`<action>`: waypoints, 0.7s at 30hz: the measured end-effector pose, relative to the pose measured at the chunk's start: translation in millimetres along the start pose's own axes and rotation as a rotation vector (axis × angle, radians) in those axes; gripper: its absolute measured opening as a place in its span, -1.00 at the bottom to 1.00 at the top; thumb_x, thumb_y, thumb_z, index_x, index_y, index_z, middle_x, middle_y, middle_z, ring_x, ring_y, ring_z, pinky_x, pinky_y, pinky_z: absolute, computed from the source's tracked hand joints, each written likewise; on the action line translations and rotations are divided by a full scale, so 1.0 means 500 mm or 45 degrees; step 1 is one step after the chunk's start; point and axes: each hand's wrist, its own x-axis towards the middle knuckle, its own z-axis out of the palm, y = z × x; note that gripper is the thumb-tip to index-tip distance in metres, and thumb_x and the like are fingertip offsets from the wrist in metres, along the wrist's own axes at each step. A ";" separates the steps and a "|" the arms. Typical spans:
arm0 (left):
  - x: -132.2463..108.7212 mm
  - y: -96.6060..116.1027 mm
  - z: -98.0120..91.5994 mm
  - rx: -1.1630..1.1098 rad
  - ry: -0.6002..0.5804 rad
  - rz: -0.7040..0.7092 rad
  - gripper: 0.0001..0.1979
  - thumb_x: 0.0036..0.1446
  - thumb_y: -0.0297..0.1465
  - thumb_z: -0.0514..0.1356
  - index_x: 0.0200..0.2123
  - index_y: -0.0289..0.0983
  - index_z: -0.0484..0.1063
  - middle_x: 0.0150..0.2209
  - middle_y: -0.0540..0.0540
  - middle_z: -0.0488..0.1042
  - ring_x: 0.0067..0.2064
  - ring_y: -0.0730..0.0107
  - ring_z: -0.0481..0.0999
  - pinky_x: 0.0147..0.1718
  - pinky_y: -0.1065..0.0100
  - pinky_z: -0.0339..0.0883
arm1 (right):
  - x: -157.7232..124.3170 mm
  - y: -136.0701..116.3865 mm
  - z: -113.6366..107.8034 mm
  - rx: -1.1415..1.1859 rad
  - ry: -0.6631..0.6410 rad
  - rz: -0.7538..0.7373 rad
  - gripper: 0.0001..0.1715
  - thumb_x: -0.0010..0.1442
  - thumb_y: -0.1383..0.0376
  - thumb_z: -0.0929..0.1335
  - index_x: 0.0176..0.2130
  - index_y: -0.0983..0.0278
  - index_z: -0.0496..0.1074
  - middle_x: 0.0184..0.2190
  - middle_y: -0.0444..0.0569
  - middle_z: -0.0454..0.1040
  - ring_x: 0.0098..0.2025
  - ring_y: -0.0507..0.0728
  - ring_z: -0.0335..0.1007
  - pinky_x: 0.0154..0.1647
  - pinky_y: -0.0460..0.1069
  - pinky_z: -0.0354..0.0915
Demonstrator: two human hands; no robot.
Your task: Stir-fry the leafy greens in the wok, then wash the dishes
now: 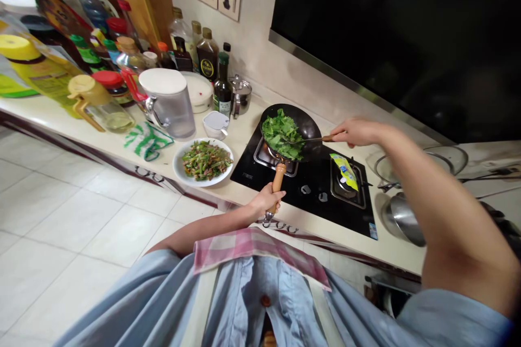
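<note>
While fingers of the left hand (267, 199) wrapped the tan wooden handle (279, 175) of a round black wok (310, 123), the right hand (356, 131) clutched a wooden-handled metal utensil (327, 139) among green leaves (282, 132) inside.

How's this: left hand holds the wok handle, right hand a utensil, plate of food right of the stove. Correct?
Wrong side: the plate of food is left of the stove, per the head view. Left hand holds the wok handle, right hand a utensil.

Wok (311, 121) sat on left burner (258, 156) of stove (277, 187), leafy greens (281, 132) inside. Packet (344, 171) lay over right burner (358, 200). Plate (178, 167) stood left of stove, tub (216, 123) behind plate, pitcher (175, 111) left-rear.
</note>
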 end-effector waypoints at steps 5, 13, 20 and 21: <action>-0.004 0.000 0.004 0.027 0.020 -0.004 -0.67 0.31 -0.41 0.20 0.06 -0.24 0.16 -0.59 0.19 0.27 -0.69 0.58 0.25 -0.65 0.53 0.15 | -0.038 0.040 -0.055 0.209 -0.217 0.038 -0.55 0.27 -0.03 0.36 0.05 0.08 0.57 -0.54 -0.11 0.43 -0.57 0.01 0.24 -0.51 -0.08 0.15; -0.015 0.011 0.007 0.048 0.027 -0.002 -0.71 0.32 -0.42 0.18 0.05 -0.25 0.17 -0.60 0.17 0.27 -0.67 0.57 0.26 -0.64 0.53 0.15 | 0.052 -0.014 0.058 0.800 -0.052 0.122 -0.51 0.33 -0.05 0.32 0.07 0.18 0.49 -0.53 -0.13 0.39 -0.67 -0.09 -0.01 -0.66 -0.15 -0.04; -0.021 0.017 0.010 0.031 0.023 -0.012 -0.74 0.33 -0.45 0.17 0.00 -0.25 0.16 -0.59 0.18 0.27 -0.67 0.59 0.25 -0.65 0.55 0.15 | -0.027 0.065 0.018 0.911 0.033 0.337 -0.59 0.42 0.23 0.25 0.17 0.27 0.43 -0.54 -0.14 0.29 -0.63 -0.08 -0.04 -0.63 -0.12 -0.10; -0.019 0.016 0.010 0.026 0.024 -0.011 -0.75 0.33 -0.45 0.17 -0.02 -0.25 0.16 -0.59 0.19 0.27 -0.67 0.59 0.25 -0.66 0.55 0.14 | -0.032 0.072 0.008 0.835 0.034 0.345 -0.60 0.42 0.23 0.25 0.15 0.27 0.45 -0.54 -0.15 0.28 -0.63 -0.08 -0.04 -0.63 -0.11 -0.10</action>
